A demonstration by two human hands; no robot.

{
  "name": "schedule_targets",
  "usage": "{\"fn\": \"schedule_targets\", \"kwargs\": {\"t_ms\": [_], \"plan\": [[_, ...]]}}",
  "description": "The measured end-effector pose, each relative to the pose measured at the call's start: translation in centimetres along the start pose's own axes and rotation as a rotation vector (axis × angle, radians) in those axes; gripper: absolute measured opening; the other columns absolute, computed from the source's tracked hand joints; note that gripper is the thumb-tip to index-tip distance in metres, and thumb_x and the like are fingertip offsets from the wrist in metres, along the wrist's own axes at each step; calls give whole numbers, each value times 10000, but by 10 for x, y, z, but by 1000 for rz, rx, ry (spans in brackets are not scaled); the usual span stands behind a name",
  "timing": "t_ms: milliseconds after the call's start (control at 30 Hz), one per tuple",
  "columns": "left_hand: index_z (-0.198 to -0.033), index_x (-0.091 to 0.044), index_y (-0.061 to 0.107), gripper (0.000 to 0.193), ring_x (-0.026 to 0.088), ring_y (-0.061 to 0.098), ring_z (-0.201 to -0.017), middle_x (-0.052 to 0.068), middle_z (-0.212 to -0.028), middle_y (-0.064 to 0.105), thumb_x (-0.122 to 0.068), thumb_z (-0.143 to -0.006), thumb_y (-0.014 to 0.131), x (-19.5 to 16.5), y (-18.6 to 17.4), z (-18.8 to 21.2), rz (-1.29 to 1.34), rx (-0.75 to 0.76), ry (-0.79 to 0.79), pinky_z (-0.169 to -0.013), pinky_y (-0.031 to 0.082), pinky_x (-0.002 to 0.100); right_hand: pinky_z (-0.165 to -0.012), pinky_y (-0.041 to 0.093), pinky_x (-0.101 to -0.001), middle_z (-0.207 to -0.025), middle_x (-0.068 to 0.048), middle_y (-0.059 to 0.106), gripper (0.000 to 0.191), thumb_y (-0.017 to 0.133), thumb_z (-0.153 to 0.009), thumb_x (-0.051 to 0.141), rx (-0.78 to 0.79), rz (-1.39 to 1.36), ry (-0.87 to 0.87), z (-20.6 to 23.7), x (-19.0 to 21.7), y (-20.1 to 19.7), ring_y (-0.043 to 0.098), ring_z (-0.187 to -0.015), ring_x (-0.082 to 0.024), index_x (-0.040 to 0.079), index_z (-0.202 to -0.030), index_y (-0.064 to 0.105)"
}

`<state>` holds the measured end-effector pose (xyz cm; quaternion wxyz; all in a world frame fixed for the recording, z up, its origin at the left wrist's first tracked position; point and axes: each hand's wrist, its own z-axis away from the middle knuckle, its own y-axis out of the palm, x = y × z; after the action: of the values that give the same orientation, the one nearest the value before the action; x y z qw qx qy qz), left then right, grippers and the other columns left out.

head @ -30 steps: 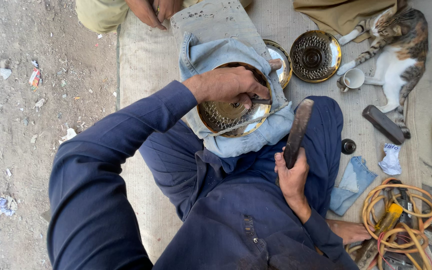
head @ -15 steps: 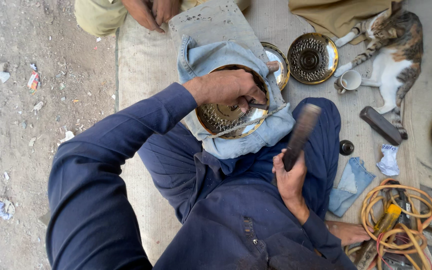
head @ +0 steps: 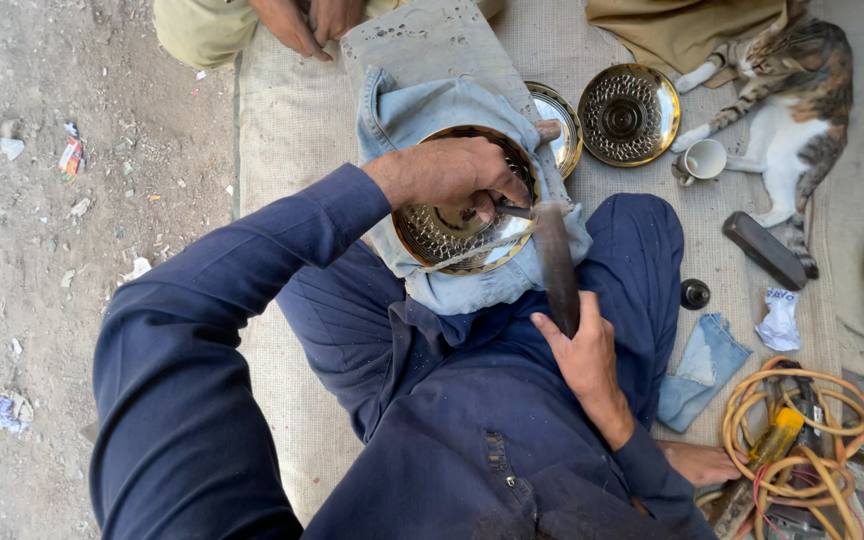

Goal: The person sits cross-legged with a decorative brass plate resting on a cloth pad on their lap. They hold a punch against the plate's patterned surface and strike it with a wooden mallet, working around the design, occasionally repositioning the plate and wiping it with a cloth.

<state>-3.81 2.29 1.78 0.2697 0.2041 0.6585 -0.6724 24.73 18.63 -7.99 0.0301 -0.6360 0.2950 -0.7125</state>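
Observation:
A round pierced brass dish [head: 449, 238] lies on a pale blue denim cloth [head: 422, 110] draped over a grey block in front of my lap. My left hand [head: 447, 175] rests on the dish's upper part and pinches a small metal punch [head: 514, 211] against it. My right hand [head: 577, 350] grips the handle of a dark wooden mallet [head: 555, 262], whose far end lies at the punch, over the dish's right rim. Both arms are in dark blue sleeves.
Two more brass dishes [head: 629, 113] lie on the woven mat beyond. A cat [head: 792, 120] sprawls at top right beside a white cup [head: 704, 160]. A dark block [head: 764, 250], a denim scrap [head: 702, 365] and coiled orange cable [head: 802, 440] sit right. Another person's hands [head: 297, 20] show at top.
The mallet, held raised and tilted to the right before, has swung down left onto the punch at the dish. My left hand has stayed on the dish.

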Motion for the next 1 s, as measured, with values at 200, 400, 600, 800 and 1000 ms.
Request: {"fn": "schedule_targets", "kwargs": {"t_ms": [200, 400, 600, 800, 1000], "plan": [[-1254, -92, 701, 486, 334, 721, -925, 140, -1030, 755, -74, -778, 797, 2, -3, 5, -27, -61, 123, -760, 530, 455, -575, 492, -346, -711, -92, 617, 389, 807, -901, 278, 57, 56, 100, -3, 0, -5, 615, -605, -161, 2, -1044, 573], [-1273, -76, 648, 441, 302, 717, -837, 129, -858, 701, -131, -863, 800, -2, -12, 13, 116, -160, -108, -743, 531, 444, -672, 521, -322, -793, -44, 639, 534, 832, -882, 189, -101, 59, 71, -6, -4, -12, 614, -713, -136, -14, -1291, 556], [-1272, -72, 652, 478, 342, 698, -1030, 125, -1071, 740, -125, -819, 796, -2, -7, 11, 34, -236, 49, -833, 530, 449, -721, 527, -304, -824, -53, 637, 588, 801, -908, 129, -153, 54, -25, -11, -2, -13, 620, -759, -126, -21, -1405, 525], [-1264, -75, 668, 459, 353, 690, -1083, 117, -1159, 749, -129, -826, 792, 7, -3, 8, -2, -211, 95, -896, 524, 446, -740, 529, -295, -841, -63, 629, 604, 770, -942, 99, -187, -23, -71, -16, 5, -9, 616, -769, -125, -42, -1452, 479], [-1278, -109, 696, 533, 326, 706, -1046, 101, -1139, 753, -96, -757, 805, 6, 0, 4, -54, -203, 91, -890, 534, 430, -695, 542, -329, -914, -121, 650, 596, 782, -920, 77, -141, -127, -105, -18, 9, -9, 642, -784, -163, -39, -1427, 490]]}}
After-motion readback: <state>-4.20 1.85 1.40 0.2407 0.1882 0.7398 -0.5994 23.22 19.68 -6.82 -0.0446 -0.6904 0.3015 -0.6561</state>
